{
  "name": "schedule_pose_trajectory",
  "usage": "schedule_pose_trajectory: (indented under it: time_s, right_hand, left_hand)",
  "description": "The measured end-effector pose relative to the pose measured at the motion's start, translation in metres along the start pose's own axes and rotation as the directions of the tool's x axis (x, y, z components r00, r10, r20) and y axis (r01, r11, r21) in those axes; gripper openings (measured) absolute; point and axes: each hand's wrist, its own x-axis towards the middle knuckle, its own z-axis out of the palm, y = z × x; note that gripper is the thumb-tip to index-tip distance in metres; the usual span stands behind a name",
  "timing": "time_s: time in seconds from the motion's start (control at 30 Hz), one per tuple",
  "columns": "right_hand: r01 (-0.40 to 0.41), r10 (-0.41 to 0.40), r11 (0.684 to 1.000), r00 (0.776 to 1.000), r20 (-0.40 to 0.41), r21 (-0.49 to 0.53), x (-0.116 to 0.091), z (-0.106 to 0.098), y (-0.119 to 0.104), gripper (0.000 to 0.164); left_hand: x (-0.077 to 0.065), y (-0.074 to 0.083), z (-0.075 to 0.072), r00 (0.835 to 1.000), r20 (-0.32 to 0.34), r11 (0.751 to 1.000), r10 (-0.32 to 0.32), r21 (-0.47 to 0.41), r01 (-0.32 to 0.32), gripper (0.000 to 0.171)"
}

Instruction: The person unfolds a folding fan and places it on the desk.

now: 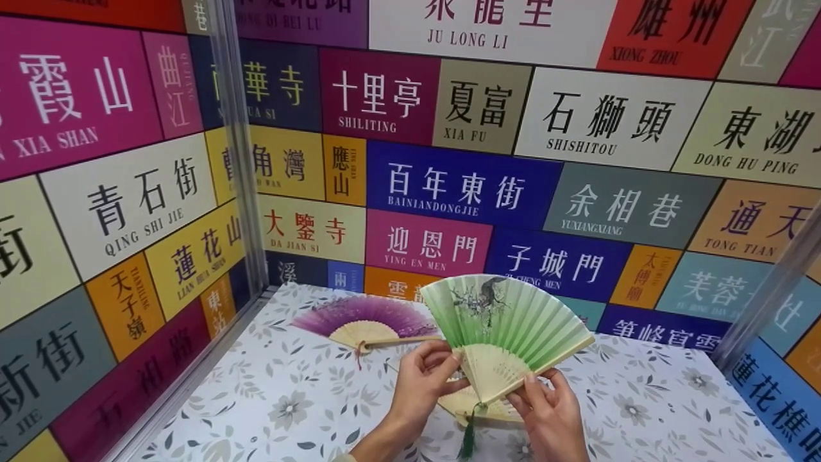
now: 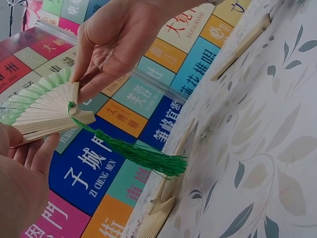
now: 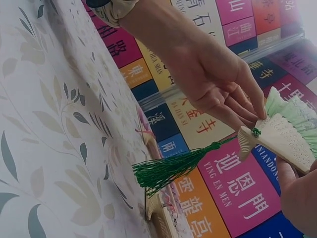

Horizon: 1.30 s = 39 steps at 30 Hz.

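A green folding fan (image 1: pixel 507 327), spread wide with a dark branch and blossom print, is held up between both hands. My left hand (image 1: pixel 420 378) pinches its left edge low on the pale ribs, fingers bent. At the opposite edge, my right hand (image 1: pixel 551 407) grips the outer stick between thumb and fingers. From the pivot hangs a green tassel (image 2: pixel 143 154). Beneath the hands, another pale-ribbed fan (image 1: pixel 471 410) lies on the table, mostly covered in the head view. A purple folding fan (image 1: pixel 381 317) lies spread on the table just left of the green one.
The table wears a white cloth (image 1: pixel 256 410) printed with grey flowers and leaves. Colourful wall panels (image 1: pixel 462 186) with place names stand close behind it and along the left. A clear corner strip (image 1: pixel 240 147) joins the panels. A pale stick (image 2: pixel 242 47) lies on the cloth.
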Motion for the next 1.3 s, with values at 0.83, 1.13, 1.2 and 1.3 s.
schedule_pose_trajectory:
  time_s: [0.83,1.13,1.2,1.3]
  right_hand:
    - [-0.057,0.058,0.997,0.998,-0.030,0.045,0.0008,-0.0010,0.0016,0.053]
    - [-0.084,0.090,0.994,0.992,-0.090,0.064,0.0026,-0.0017,0.0017,0.054]
    - [-0.083,0.090,0.994,0.991,-0.099,0.075,0.0027,-0.0019,0.0010,0.053]
    - [-0.080,0.090,0.992,0.990,-0.108,0.093,0.0030,-0.0025,-0.0002,0.053]
  left_hand:
    - [0.0018,0.0011,-0.0021,0.992,-0.101,0.998,0.069,-0.005,-0.070,0.034]
    - [0.0020,0.0036,-0.0037,0.987,-0.143,0.997,0.077,0.003,-0.078,0.035]
    - [0.0021,0.0033,-0.0034,0.987,-0.145,0.997,0.075,-0.006,-0.077,0.035]
    - [0.0021,0.0022,-0.0024,0.986,-0.145,0.996,0.077,-0.029,-0.082,0.035]
